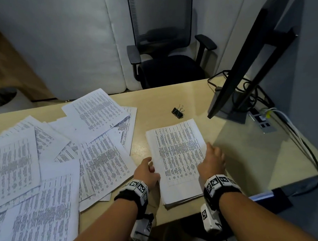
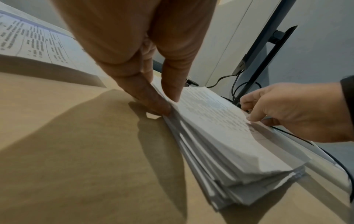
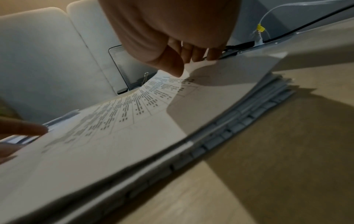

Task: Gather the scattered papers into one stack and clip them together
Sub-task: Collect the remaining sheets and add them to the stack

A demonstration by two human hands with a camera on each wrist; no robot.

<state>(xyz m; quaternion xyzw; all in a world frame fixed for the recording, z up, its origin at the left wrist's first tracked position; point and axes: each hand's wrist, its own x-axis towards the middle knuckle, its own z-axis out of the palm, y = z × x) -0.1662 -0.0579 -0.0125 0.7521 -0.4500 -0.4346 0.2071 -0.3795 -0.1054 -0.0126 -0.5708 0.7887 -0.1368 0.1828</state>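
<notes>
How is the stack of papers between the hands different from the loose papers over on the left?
The stack is squared up, gripped at its sides by the left hand and right hand. The loose papers lie fanned, overlapping at odd angles, untouched. Both carry printed tables.

Your head view is dim and bows at its edges; wrist views blur; hard shadows cross the desk (image 1: 158, 99).
</notes>
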